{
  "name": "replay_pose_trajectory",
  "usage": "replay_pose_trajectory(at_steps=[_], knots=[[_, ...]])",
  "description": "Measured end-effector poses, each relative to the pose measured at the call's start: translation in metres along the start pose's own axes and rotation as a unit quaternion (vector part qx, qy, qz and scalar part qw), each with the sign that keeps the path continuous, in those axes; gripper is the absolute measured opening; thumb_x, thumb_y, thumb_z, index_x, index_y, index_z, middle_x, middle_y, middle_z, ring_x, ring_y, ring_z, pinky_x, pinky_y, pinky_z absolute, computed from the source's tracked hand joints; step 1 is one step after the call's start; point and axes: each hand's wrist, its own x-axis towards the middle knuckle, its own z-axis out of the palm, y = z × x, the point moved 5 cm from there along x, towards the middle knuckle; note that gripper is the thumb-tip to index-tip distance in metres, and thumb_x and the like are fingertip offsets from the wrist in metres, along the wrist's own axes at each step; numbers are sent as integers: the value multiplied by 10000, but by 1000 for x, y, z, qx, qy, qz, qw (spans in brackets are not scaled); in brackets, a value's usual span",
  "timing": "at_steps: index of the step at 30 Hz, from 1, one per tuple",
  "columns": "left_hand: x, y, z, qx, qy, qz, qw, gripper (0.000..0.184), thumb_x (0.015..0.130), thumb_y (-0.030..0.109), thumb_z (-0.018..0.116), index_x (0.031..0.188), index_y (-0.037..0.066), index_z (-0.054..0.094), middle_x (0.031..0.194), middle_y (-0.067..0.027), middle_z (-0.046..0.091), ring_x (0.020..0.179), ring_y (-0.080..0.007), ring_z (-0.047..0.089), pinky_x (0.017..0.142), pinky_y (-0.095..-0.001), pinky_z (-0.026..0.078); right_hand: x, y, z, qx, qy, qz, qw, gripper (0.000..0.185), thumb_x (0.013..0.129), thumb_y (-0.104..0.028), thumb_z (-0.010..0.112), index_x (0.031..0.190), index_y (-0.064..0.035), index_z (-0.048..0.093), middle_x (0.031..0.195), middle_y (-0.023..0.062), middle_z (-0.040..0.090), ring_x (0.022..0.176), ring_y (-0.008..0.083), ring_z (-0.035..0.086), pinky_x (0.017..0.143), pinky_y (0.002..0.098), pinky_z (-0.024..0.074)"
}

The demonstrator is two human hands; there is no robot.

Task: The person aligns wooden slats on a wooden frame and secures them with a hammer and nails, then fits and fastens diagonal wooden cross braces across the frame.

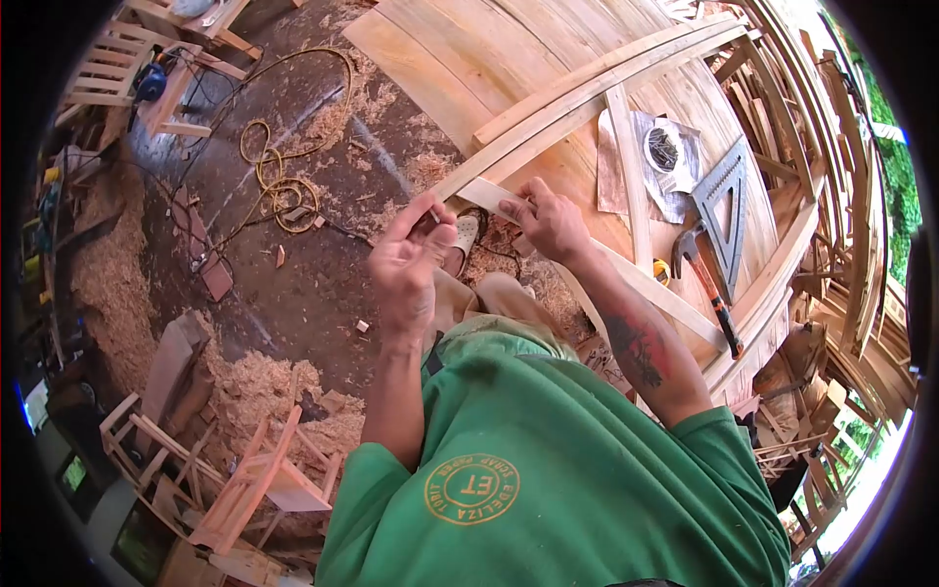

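Observation:
My right hand [551, 225] is closed around a pale wooden slat [675, 311] near its squared end. The slat runs diagonally to the right beneath my forearm. My left hand [416, 254] is raised beside it, fingers curled and pinched at the tip of a long wooden strip [558, 119]; what sits between those fingertips is hidden. A shorter crosspiece [629, 181] meets the long strip and the slat. Right of it lie a hammer [706, 279], a grey triangular square [724, 210] and a dish of nails [663, 149] on a printed sheet.
Wide planks [430, 68] form the work surface. A yellow tape measure [662, 271] is by the slat. Yellow cord [284, 196] coils on the dark floor among wood shavings [259, 401]. Small wooden frames [264, 474] stand lower left; stacked lumber [861, 215] lines the right side.

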Motion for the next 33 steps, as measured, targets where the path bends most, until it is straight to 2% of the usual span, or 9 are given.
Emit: replay_pose_trajectory(at_steps=[2, 4, 6, 8, 12, 16, 26, 30, 33], knots=[[2, -7, 10, 10, -5, 5, 1000, 220, 896, -2, 673, 1113, -31, 687, 987, -65, 632, 869, -121, 606, 806, -225, 518, -1, 0, 0, -3, 5, -4, 1000, 424, 925, -470, 603, 1036, -61, 585, 908, 225, 693, 876, 416, 659, 756, 499, 498], [9, -14, 13, 255, -18, 115, 960, 184, 931, 32, 637, 1098, -6, 704, 989, -49, 617, 878, -120, 586, 779, -230, 498, 0, 1, 0, -5, 11, -6, 1000, 432, 925, -476, 598, 1042, -61, 585, 911, 228, 692, 881, 420, 657, 761, 499, 498], [20, -31, 16, 301, -21, 155, 941, 172, 946, 58, 619, 1082, 9, 713, 978, -50, 617, 859, -122, 580, 764, -251, 493, -1, 0, -1, -5, 18, -9, 1000, 440, 926, -483, 594, 1048, -60, 584, 915, 231, 692, 886, 425, 656, 766, 499, 498], [23, -31, 28, 430, 2, 349, 833, 157, 948, 68, 618, 1051, 19, 726, 932, -54, 623, 819, -133, 593, 743, -266, 503, -2, -1, -2, 18, -7, 16, 1000, 455, 931, -493, 579, 1062, -57, 581, 922, 229, 691, 904, 426, 654, 779, 497, 498], [39, -69, 15, 342, 80, 285, 892, 257, 941, 22, 614, 1193, -27, 639, 1061, -137, 664, 906, -190, 654, 768, -295, 548, -5, -4, -7, -10, 18, -1, 1000, 467, 935, -496, 569, 1069, -49, 578, 931, 225, 692, 916, 419, 654, 787, 491, 500], [45, -70, 17, 419, 74, 353, 833, 316, 939, 10, 614, 1252, -31, 596, 977, -153, 717, 857, -189, 692, 751, -319, 572, -6, -5, -7, -8, 14, -12, 1000, 467, 944, -487, 557, 1072, -38, 576, 924, 228, 691, 912, 409, 657, 781, 488, 501], [50, -75, 13, 428, 60, 326, 841, 401, 921, 51, 647, 1306, -14, 553, 907, -157, 735, 837, -250, 707, 725, -352, 554, -6, -5, -8, -12, 19, -14, 1000, 417, 925, -448, 614, 1059, -55, 581, 855, 226, 691, 859, 419, 661, 741, 493, 506], [46, -72, 13, 439, 46, 315, 840, 369, 923, 41, 639, 1282, -15, 575, 957, -156, 734, 892, -251, 696, 752, -360, 549, 0, 5, 6, -21, 12, 3, 1000, 375, 924, -448, 605, 1041, -91, 619, 911, 190, 687, 854, 388, 669, 735, 479, 515], [44, -88, 11, 482, 20, 426, 765, 201, 901, 47, 681, 1083, -37, 671, 1143, -181, 682, 980, -277, 671, 849, -382, 548, 5, 16, 17, -4, -71, -32, 997, 209, 923, -354, 582, 966, -186, 698, 1031, 106, 618, 858, 305, 679, 726, 437, 533]])
